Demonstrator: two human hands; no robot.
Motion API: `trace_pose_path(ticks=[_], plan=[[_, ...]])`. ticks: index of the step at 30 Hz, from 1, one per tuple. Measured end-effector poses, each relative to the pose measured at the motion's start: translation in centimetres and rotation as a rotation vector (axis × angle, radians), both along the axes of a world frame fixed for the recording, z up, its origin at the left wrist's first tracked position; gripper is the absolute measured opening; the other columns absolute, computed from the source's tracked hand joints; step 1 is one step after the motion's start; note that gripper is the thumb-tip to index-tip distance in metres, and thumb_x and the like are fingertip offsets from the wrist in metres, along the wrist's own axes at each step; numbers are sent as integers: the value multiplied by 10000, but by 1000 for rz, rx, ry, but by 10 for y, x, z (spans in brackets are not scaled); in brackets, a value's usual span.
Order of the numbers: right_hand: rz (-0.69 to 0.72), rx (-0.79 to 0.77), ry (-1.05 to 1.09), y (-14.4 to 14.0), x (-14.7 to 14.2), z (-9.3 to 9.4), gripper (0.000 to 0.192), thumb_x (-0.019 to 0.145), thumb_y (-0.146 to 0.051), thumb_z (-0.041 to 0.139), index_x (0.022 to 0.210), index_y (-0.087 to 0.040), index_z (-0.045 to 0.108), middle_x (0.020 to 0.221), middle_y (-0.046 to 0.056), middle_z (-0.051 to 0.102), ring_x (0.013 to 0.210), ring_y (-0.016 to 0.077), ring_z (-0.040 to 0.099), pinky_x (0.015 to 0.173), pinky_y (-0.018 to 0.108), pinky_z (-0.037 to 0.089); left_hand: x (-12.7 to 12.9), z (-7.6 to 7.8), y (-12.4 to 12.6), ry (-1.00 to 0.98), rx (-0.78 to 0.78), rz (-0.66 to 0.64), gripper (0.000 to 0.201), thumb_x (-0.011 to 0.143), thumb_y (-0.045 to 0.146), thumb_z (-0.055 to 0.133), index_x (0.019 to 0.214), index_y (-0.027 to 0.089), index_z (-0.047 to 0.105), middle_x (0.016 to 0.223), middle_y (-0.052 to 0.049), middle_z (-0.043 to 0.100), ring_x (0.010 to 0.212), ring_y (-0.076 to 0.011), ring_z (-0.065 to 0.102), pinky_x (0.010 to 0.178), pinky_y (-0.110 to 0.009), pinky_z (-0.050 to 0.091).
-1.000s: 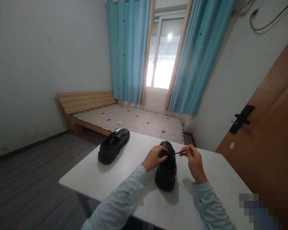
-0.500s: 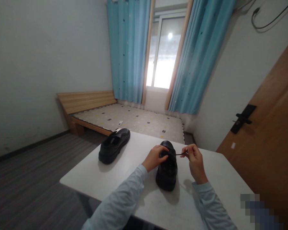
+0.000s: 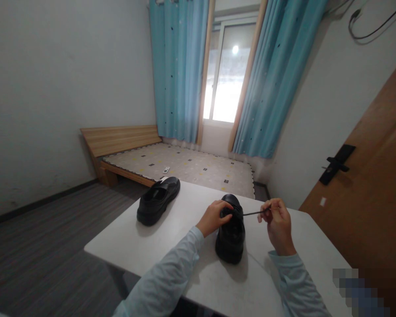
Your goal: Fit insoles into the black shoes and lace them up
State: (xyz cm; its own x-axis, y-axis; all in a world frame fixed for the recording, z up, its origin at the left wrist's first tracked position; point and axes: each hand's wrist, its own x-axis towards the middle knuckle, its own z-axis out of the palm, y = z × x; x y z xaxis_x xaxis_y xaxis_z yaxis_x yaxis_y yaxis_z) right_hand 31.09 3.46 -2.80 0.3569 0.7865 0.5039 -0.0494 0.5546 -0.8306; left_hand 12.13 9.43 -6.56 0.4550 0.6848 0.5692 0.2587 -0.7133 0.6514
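A black shoe [image 3: 230, 246] stands on the white table, its toe pointing away from me. My left hand [image 3: 214, 216] grips it from the left side, thumb and fingers at the lacing area; the fingertips are partly lost against the dark upper. A black shoelace [image 3: 252, 213] runs taut to the right out of this shoe. Its far end is pinched in my right hand [image 3: 277, 222], raised above the table. The second black shoe [image 3: 156, 202] sits apart at the table's left, touched by neither hand.
Under both shoes is the white table [image 3: 119, 235]. Beyond its far edge lies a low bed [image 3: 191, 165] with a small white object [image 3: 166, 169] on the mattress. A wooden door [image 3: 359, 176] with a black handle [image 3: 338, 165] stands at the right.
My right hand has moved to the right, drawing a longer stretch of shoelace out from the shoe. The left hand and both shoes stay in place.
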Motion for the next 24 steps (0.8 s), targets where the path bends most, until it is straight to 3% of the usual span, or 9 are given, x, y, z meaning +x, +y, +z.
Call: trace_pose_path(ticks=[4, 6, 10, 15, 19, 24], plan=[[-15, 10, 67, -2, 11, 6, 216, 824, -381, 564, 726, -207, 482, 523, -75, 425, 426, 75, 400, 396, 203, 394, 0, -1, 0, 3, 1, 4, 213, 724, 165, 628, 933, 206, 622, 963, -36, 620, 943, -184, 552, 862, -316, 440], [-89, -19, 27, -1, 15, 5, 189, 806, -380, 583, 779, -210, 507, 544, -65, 461, 448, 86, 430, 389, 202, 392, 0, -2, 1, 4, 7, 7, 205, 733, 190, 636, 937, 209, 622, 965, -36, 620, 947, -183, 552, 862, -314, 437], [-295, -104, -163, 5, 19, -3, 222, 767, -387, 606, 872, -204, 536, 709, -17, 554, 490, 92, 467, 388, 206, 396, 1, -1, 0, 2, 30, 55, 146, 770, 262, 626, 904, 204, 627, 934, -38, 616, 948, -185, 548, 857, -315, 431], [-387, -199, -470, 9, 14, -11, 240, 783, -416, 542, 863, -192, 571, 802, 33, 601, 639, 151, 551, 541, 278, 467, 0, -2, 3, -8, 20, 120, 119, 811, 296, 578, 839, 190, 627, 866, -37, 612, 885, -174, 553, 816, -310, 442], [-378, -137, -722, 10, 6, -16, 245, 793, -410, 516, 800, -183, 608, 830, 60, 643, 749, 192, 581, 735, 354, 462, 1, -4, 6, -5, -9, 132, 147, 799, 328, 589, 811, 184, 618, 808, -29, 614, 825, -169, 555, 764, -305, 455], [-279, -119, -906, 10, -3, -21, 207, 808, -357, 514, 755, -187, 618, 761, 54, 653, 722, 198, 590, 717, 342, 450, 2, -6, 7, -3, -41, 126, 155, 779, 333, 611, 779, 178, 612, 778, -20, 617, 780, -161, 559, 730, -299, 460]])
